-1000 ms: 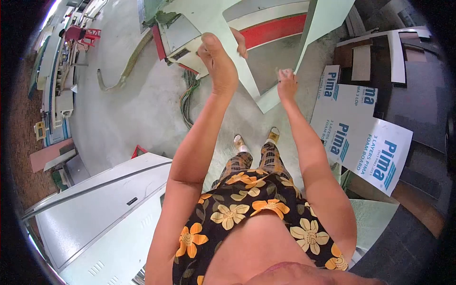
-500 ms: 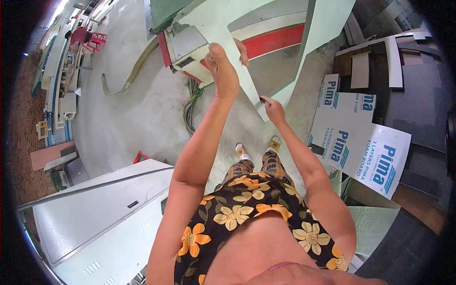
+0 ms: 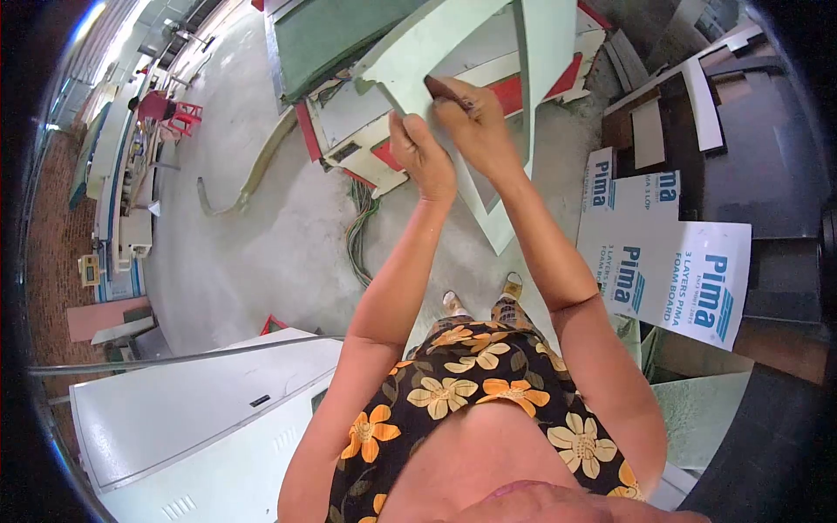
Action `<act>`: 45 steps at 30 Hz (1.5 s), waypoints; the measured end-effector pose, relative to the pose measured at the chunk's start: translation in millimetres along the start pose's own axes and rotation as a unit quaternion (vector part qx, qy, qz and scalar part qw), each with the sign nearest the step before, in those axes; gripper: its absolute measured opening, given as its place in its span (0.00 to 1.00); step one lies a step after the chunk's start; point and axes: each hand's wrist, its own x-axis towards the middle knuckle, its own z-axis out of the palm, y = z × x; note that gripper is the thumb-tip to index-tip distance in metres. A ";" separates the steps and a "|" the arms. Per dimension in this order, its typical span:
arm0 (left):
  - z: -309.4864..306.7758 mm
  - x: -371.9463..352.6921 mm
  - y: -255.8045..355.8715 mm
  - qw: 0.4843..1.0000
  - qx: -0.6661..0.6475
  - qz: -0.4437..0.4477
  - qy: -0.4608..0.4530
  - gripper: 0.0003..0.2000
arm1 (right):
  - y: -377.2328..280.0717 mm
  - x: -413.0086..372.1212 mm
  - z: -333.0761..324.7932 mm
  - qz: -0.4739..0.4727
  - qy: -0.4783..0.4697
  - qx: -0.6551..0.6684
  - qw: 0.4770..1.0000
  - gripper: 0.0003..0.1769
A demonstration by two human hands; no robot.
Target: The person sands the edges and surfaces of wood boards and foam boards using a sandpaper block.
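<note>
A pale green-white panel frame (image 3: 418, 48) with a large opening stands tilted, its narrow corner pointing down toward my feet. At its left edge my left hand (image 3: 425, 159) grips the panel, thumb up, with some fingers hidden. Close beside it, on the right, my right hand (image 3: 475, 126) is closed round a small dark object (image 3: 443, 87) against the panel's face. What that object is cannot be made out. Behind the frame is a white and red box-like unit (image 3: 357, 152) with a green top.
Cables (image 3: 360, 227) lie on the floor below the unit, and a curved strip (image 3: 255, 170) is farther left. Printed foam boards (image 3: 645, 253) and dark sheets are at right. A large white cabinet panel (image 3: 200, 410) is at lower left.
My right hand has moved up from the frame's lower corner to near my left hand. The view has shifted, and the frame now appears farther left.
</note>
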 end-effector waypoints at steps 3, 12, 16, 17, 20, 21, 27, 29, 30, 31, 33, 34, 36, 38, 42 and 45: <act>-3.1 0.5 -8.9 1.000 0.005 -0.002 0.027 0.21 | 2.4 -8.8 0.9 -0.046 -0.019 0.011 0.999 0.22; -4.9 1.5 -8.7 0.992 0.097 0.027 0.073 0.24 | 85.0 -63.2 -3.3 -0.043 0.008 -0.055 0.998 0.24; -3.5 -0.9 -8.4 0.992 0.087 0.023 0.082 0.24 | 146.8 -115.8 -12.0 0.101 -0.044 -0.214 0.971 0.25; -4.6 -3.1 -9.2 0.991 0.100 0.027 0.083 0.24 | 171.7 -129.8 -13.0 0.137 -0.060 -0.244 0.958 0.26; -1.8 -4.8 -7.9 0.985 0.138 0.057 0.086 0.24 | 261.6 -180.6 -22.7 0.151 -0.085 -0.300 0.938 0.26; -0.2 -5.1 -3.5 0.981 0.154 0.075 0.086 0.24 | 278.6 -191.0 -26.7 0.141 -0.091 -0.313 0.935 0.26; -6.0 -0.2 2.9 0.980 0.185 -0.002 0.069 0.19 | 238.8 -148.9 -32.2 0.277 -0.164 -0.300 0.898 0.24; 1.0 5.1 2.9 0.984 0.156 0.008 0.081 0.20 | 227.1 -133.4 -8.6 0.106 0.021 -0.049 0.993 0.23; 2.4 4.9 2.7 0.986 0.140 0.019 0.083 0.22 | 199.4 -126.6 0.0 0.101 0.024 -0.035 0.994 0.24; 3.7 3.9 3.0 0.988 0.124 0.031 0.085 0.25 | 154.4 -112.2 1.3 0.096 0.027 -0.022 0.995 0.24; 2.6 2.5 -1.7 0.988 0.120 0.042 0.091 0.25 | 131.2 -108.1 -3.6 0.104 0.009 -0.057 0.993 0.25; 3.9 3.4 -1.8 0.987 0.122 0.042 0.093 0.25 | 142.8 -115.8 -9.1 0.119 -0.010 -0.105 0.987 0.25; 4.5 3.3 1.4 0.985 0.136 0.031 0.098 0.25 | 200.6 -141.9 -20.6 0.166 -0.083 -0.246 0.951 0.24; 1.1 -2.6 3.1 0.982 0.157 0.026 0.097 0.25 | 266.0 -182.8 -43.8 0.209 -0.166 -0.347 0.899 0.23; -4.4 0.9 -10.1 0.971 0.211 0.074 0.083 0.26 | 270.9 -179.9 -82.4 0.197 -0.009 -0.362 0.911 0.19; -1.3 -0.9 4.4 0.988 0.153 -0.010 0.030 0.27 | 255.6 -131.6 -128.7 0.243 0.196 -0.357 0.880 0.16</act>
